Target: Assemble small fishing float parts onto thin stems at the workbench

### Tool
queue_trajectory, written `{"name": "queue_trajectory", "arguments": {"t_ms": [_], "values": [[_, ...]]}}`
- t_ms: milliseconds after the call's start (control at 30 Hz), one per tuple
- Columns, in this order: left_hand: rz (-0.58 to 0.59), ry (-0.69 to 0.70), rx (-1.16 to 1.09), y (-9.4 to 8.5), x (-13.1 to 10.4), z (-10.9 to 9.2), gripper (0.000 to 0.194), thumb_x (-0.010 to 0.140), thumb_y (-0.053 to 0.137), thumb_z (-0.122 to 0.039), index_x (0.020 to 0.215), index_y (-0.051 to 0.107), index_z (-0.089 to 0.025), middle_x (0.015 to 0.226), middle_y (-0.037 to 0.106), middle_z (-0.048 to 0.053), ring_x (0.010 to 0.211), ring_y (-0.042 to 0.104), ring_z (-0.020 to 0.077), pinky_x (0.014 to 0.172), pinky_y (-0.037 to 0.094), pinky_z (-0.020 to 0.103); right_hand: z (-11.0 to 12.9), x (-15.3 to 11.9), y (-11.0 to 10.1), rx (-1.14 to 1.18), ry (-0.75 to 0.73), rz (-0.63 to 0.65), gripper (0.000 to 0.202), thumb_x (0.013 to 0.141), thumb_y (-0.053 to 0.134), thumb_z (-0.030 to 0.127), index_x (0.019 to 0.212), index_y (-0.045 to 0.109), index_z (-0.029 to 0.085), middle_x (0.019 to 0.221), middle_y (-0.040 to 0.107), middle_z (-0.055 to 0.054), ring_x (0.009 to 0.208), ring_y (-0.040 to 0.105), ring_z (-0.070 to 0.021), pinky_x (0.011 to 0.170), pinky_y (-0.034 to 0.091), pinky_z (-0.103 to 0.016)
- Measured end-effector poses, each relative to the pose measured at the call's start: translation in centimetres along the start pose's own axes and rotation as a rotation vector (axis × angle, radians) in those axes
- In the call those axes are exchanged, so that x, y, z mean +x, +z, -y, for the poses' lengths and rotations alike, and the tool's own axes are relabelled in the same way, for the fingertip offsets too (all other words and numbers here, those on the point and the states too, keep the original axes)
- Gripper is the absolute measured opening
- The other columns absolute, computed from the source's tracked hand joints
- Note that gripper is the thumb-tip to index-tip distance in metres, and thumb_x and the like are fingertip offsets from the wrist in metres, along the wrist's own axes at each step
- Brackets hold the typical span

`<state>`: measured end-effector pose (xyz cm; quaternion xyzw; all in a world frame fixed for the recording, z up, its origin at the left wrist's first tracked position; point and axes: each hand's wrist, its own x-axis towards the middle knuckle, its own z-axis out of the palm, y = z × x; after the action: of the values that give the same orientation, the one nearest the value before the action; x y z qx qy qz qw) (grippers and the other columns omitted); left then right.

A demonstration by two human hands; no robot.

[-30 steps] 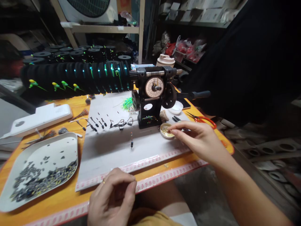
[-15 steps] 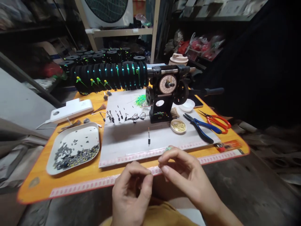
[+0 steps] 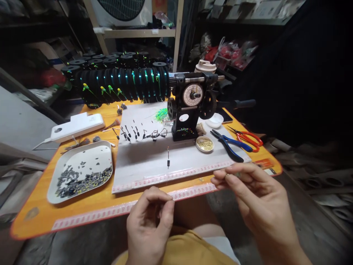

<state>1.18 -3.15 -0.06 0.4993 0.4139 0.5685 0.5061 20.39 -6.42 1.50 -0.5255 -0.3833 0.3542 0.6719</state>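
My left hand [image 3: 150,224] is closed in a pinch at the table's front edge, and what lies between thumb and forefinger is too small to make out. My right hand [image 3: 256,198], also pinched, hovers over the right part of the front edge; anything in its fingertips is too fine to name. Behind them, a small black piece with a thin stem [image 3: 168,162] lies on the white board [image 3: 143,162]. A small dish of gold beads [image 3: 204,144] and blue-handled pliers [image 3: 230,145] sit beyond my right hand.
A black winding machine [image 3: 186,106] with a dial carries a row of black spools [image 3: 124,85]. On the left are a white tray [image 3: 52,184] of small grey parts and a white power strip [image 3: 79,127]. Orange-handled scissors [image 3: 249,140] lie at the right.
My right hand has moved right, away from my left hand, still pinched. My left hand stays almost in place. The view has shifted slightly.
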Motion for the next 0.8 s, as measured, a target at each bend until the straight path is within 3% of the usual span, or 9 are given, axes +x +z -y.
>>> {"name": "queue_trajectory", "arguments": {"t_ms": [167,367,533,800], "values": [[0.007,-0.022,-0.044,0.4,-0.2,0.1,0.011,0.086,0.072,-0.026,0.077,0.067,-0.023,0.068,0.058,-0.003,0.060,0.049,0.0105,0.056,0.041,0.018,-0.5,-0.6,2.0,-0.020,-0.032,0.070,0.010,0.083,0.077,0.017,0.086,0.076,0.026,0.084,0.079,0.000,0.069,0.075,-0.0132,0.066,0.063,-0.019],[-0.036,-0.045,-0.113,0.6,-0.3,0.4,0.008,0.084,0.075,-0.026,0.078,0.070,-0.024,0.071,0.062,-0.004,0.066,0.055,0.0098,0.063,0.046,0.016,-0.7,-1.1,5.0,-0.160,-0.227,0.120,0.018,0.076,0.079,0.008,0.079,0.075,0.025,0.073,0.071,0.001,0.071,0.069,-0.0144,0.064,0.058,-0.021],[-0.016,-0.017,-0.107,0.4,-0.3,0.4,0.009,0.084,0.074,-0.022,0.077,0.070,-0.023,0.068,0.060,-0.004,0.061,0.051,0.0096,0.059,0.043,0.018,-0.4,-1.3,5.6,-0.225,-0.299,0.140,0.017,0.079,0.076,0.008,0.081,0.073,0.024,0.074,0.070,-0.001,0.070,0.067,-0.0151,0.061,0.056,-0.022],[-0.011,-0.014,-0.119,0.4,-0.3,0.5,0.008,0.084,0.074,-0.023,0.077,0.070,-0.023,0.067,0.059,-0.002,0.062,0.051,0.0116,0.058,0.042,0.021,-0.3,-1.4,5.7,-0.233,-0.296,0.158,0.016,0.079,0.076,0.008,0.080,0.073,0.023,0.073,0.070,-0.001,0.068,0.067,-0.0152,0.062,0.056,-0.023]]}}
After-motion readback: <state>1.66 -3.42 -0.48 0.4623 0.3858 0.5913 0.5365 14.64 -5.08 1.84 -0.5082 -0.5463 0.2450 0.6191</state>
